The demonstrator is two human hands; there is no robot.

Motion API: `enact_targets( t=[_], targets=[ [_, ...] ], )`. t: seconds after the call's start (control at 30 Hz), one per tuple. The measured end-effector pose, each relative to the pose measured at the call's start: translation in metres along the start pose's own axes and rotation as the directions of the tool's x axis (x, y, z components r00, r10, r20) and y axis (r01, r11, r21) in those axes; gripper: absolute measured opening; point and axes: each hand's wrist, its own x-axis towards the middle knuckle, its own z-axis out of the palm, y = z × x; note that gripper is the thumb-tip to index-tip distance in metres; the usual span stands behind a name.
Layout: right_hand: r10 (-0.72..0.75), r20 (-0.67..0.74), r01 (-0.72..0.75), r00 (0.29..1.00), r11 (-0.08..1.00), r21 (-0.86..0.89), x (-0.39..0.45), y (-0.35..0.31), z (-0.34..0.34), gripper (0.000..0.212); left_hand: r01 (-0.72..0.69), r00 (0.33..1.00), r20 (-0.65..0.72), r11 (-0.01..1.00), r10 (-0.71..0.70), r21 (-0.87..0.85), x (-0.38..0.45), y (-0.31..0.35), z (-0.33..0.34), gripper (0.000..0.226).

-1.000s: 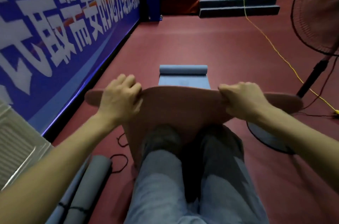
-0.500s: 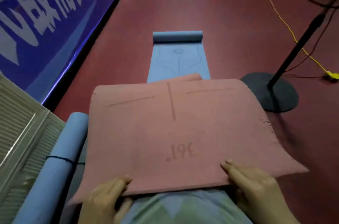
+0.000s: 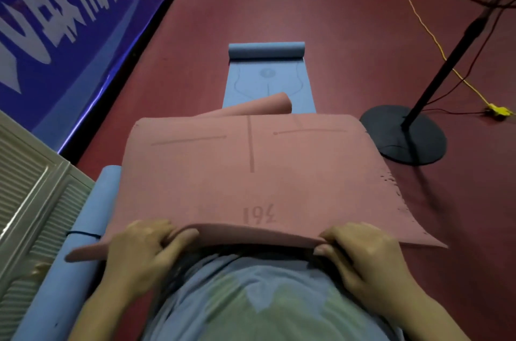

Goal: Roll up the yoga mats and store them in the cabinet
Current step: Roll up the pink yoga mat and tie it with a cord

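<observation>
We hold the pink mat (image 3: 251, 173) by its near edge, left hand (image 3: 139, 251) & right hand (image 3: 365, 254) each curled round it, pinching. Its long axis runs straight away from us; far end curls up over the blue mat (image 3: 268, 84), which lies in line w/ it, partly rolled at the far end. A rolled blue mat (image 3: 72, 257), tied, lies left, beside the white cabinet (image 3: 33, 195). Red floor (image 3: 307, 6), blue banner (image 3: 69, 6) left, fan stand (image 3: 405, 134) right.
</observation>
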Motion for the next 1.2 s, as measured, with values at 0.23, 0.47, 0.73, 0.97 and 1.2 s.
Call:
enact_targets(
  t=[0.23, 0.47, 0.73, 0.97, 1.2],
  targets=[
    [0.288, 0.189, -0.340, 0.939, 0.862, 0.376, 0.004, 0.038, 0.035, 0.022, 0.257, 0.925, 0.330, 0.950, -0.190, -0.175, 0.009, 0.000, 0.032, 0.071],
    [0.131, 0.155, -0.168, 0.979, 0.951, 0.260, -0.006, 0.028, 0.038, 0.014, 0.435, 0.883, 0.387, 0.770, -0.265, -0.466, -0.009, -0.009, 0.039, 0.042],
    [0.069, 0.114, -0.065, 0.991, 0.997, -0.034, -0.013, 0.009, 0.027, 0.023, 0.014, 0.989, -0.148, 1.000, -0.010, 0.026, -0.038, 0.017, 0.030, 0.029],
    [0.066, 0.166, -0.041, 0.984, 0.988, -0.152, -0.009, 0.006, 0.031, 0.021, -0.025, 0.989, -0.142, 0.998, 0.033, 0.060, -0.049, 0.024, 0.030, 0.048],
    [0.027, 0.235, 0.045, 0.972, 0.955, -0.294, 0.001, 0.005, 0.036, 0.021, -0.042, 0.999, -0.017, 0.996, 0.043, 0.082, -0.038, 0.023, 0.036, 0.048]
  ],
)
